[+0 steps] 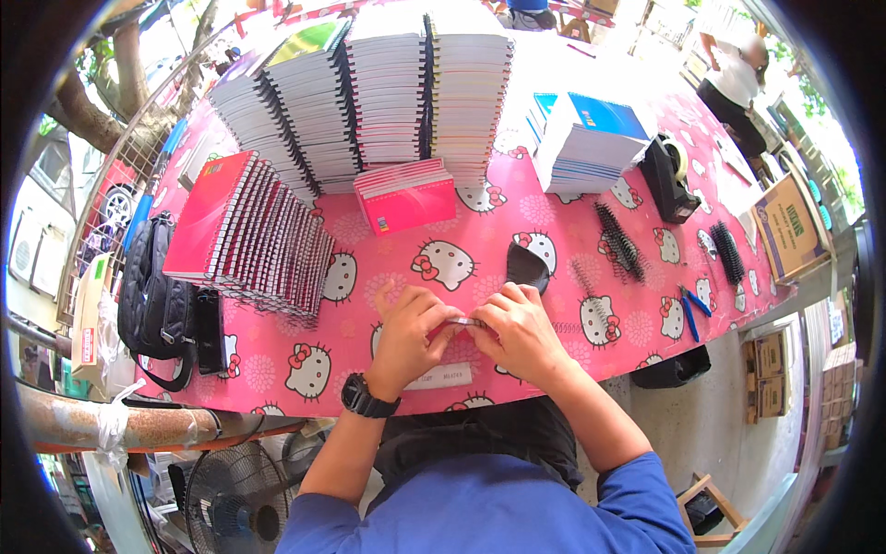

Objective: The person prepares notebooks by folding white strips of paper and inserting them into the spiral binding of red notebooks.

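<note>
Left hand (413, 332) and right hand (519, 325), fingers curled in, pinch a small pale piece (462, 321) at the worktop's (383, 268) six o'clock side; apparently fingertip work, next needing a steady, even grip.

Lettering marks the blue notebook (609, 116), brown carton (791, 227) and, apparently, white strip (447, 377).

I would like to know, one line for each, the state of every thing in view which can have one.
Left hand: pinching a small piece
Right hand: pinching the same piece
Pliers: lying, handles spread apart
Tape dispenser: roll fitted
Red notebooks: spiral-bound, stacked
Pink notebooks: stacked, closed
Blue notebooks: stacked, closed
Black coils: lying loose
Watch: worn
Fan: cannot tell if spinning
</note>
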Motion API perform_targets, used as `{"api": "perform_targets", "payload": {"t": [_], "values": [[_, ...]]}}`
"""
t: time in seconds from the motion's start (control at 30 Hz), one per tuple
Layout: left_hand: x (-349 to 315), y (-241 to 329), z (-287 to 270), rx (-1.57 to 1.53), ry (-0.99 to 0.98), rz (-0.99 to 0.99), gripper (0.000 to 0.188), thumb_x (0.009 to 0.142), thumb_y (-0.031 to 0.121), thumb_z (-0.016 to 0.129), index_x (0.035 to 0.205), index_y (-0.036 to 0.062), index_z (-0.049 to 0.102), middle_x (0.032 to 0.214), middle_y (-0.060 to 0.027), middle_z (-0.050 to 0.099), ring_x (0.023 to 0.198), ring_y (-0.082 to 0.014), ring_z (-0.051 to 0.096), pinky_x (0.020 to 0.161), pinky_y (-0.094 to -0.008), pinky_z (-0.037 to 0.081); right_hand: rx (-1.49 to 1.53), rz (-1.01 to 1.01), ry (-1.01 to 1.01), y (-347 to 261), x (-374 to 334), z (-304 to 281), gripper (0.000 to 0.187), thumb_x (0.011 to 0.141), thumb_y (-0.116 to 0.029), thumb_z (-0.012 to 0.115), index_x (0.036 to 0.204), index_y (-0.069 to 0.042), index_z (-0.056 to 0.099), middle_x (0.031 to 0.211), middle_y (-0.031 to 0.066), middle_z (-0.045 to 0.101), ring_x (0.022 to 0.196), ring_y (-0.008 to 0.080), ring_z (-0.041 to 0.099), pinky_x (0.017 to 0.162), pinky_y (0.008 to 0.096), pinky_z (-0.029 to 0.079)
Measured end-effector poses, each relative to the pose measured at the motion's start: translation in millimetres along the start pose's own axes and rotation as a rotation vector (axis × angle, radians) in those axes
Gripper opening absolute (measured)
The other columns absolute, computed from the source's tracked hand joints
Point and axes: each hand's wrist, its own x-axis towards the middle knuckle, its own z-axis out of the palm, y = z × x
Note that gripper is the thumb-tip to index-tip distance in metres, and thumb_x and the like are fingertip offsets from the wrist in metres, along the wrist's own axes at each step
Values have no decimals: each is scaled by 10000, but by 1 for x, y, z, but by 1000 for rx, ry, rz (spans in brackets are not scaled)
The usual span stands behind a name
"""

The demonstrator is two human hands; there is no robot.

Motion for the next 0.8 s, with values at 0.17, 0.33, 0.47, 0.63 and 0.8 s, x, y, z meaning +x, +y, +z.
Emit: {"api": "perform_targets", "payload": {"t": [0.17,0.33,0.47,0.63,0.8], "values": [[1,4,-3,71,4,44,211,660,104,726,852,131,643,799,12,577,878,-192,534,948,-448,249,-11,-72,-34,5,-1,0,206,727,-154,675,904,-57,635,803,52,605,861,234,544,861,373,385],[1,2,-1,73,12,43,217,655,102,730,851,133,640,802,9,575,886,-196,533,945,-475,248,60,-76,35,5,-3,-1,378,724,-64,645,1095,-43,576,829,81,608,871,258,548,852,379,405],[-2,-2,2,29,-2,10,218,658,112,731,855,136,640,800,7,573,892,-196,534,944,-487,250,93,-26,-10,0,-4,1,462,753,-27,615,1204,-26,512,859,106,611,867,276,566,857,380,423],[-1,2,-3,81,-10,29,222,662,126,733,864,139,640,811,8,578,905,-193,537,944,-485,253,22,-34,-116,0,-3,-1,525,793,-108,608,1284,-31,439,950,135,610,927,284,577,906,409,411],[-3,6,0,-178,34,-83,212,698,170,725,884,140,629,828,12,578,907,-190,544,959,-504,244,349,114,-118,2,10,-21,526,784,-161,654,1262,-46,470,1210,181,549,1108,338,510,943,429,400]]}}
